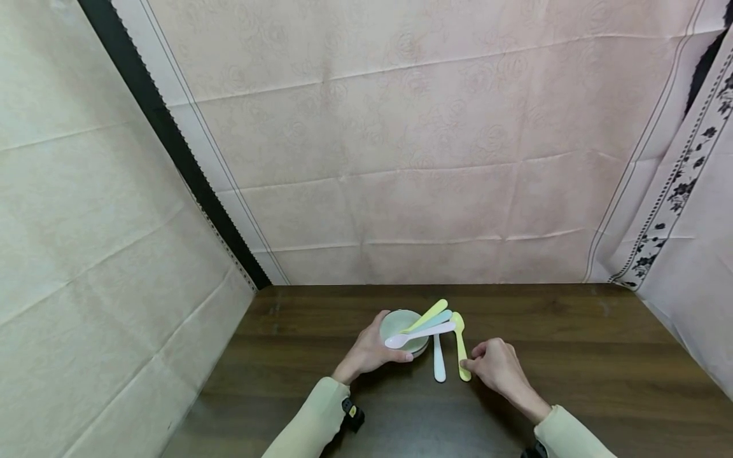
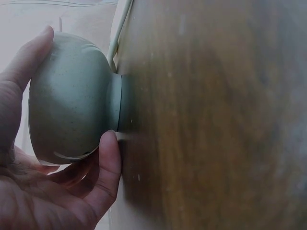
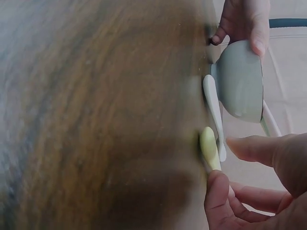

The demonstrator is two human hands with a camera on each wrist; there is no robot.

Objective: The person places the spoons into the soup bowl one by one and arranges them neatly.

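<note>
My left hand (image 1: 372,346) grips a pale green bowl (image 2: 74,98) by its side, thumb near the rim in the head view and a fingertip at its foot in the left wrist view. Across the bowl lie three spoons: a yellow spoon (image 1: 438,309), a light blue spoon (image 1: 443,316) and a pale lilac spoon (image 1: 413,334). To the right, my right hand (image 1: 501,367) pinches a second yellow spoon (image 3: 209,146) near its lower end; part of it is hidden behind the fingers.
A whitish-blue spoon (image 1: 439,362) lies on the dark wooden table (image 1: 572,356) between the bowl and the second yellow spoon. Cream cloth (image 1: 401,159) hangs behind the table's back edge, with more cloth at both sides.
</note>
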